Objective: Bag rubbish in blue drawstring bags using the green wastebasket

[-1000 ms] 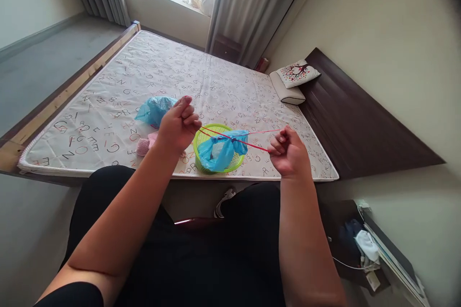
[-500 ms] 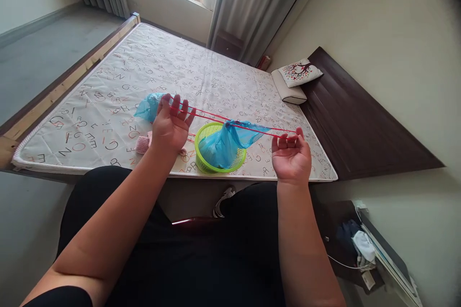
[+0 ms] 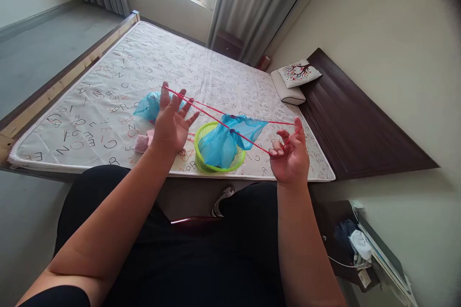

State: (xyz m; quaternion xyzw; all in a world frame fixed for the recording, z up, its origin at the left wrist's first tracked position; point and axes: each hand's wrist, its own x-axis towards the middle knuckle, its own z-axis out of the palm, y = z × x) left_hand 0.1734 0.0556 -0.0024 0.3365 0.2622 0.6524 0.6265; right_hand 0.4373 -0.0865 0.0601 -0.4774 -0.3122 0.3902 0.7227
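A thin blue drawstring bag (image 3: 218, 147) hangs over and into a green plastic basket (image 3: 200, 163) at the mattress's near edge. Its red drawstring (image 3: 212, 117) is stretched tight across both sides. My left hand (image 3: 172, 127) holds one end of the loop hooked over a raised finger, the other fingers spread. On the other side, my right hand (image 3: 291, 155) keeps the string around its upright index finger and under its curled fingers. The bag's gathered mouth spreads between the two strands. What lies inside the bag cannot be made out.
Behind my left hand lies another crumpled blue plastic bag (image 3: 147, 106). A pink cloth (image 3: 141, 143) sits nearer, partly hidden by my wrist. Pillows (image 3: 293, 83) rest by the dark headboard (image 3: 360, 129). A nightstand (image 3: 338, 230) with items stands at the right.
My hands have spread the two drawstring strands apart, and the bag's mouth is wider. Left fingers have fanned out and risen; the right index finger now points up inside the loop.
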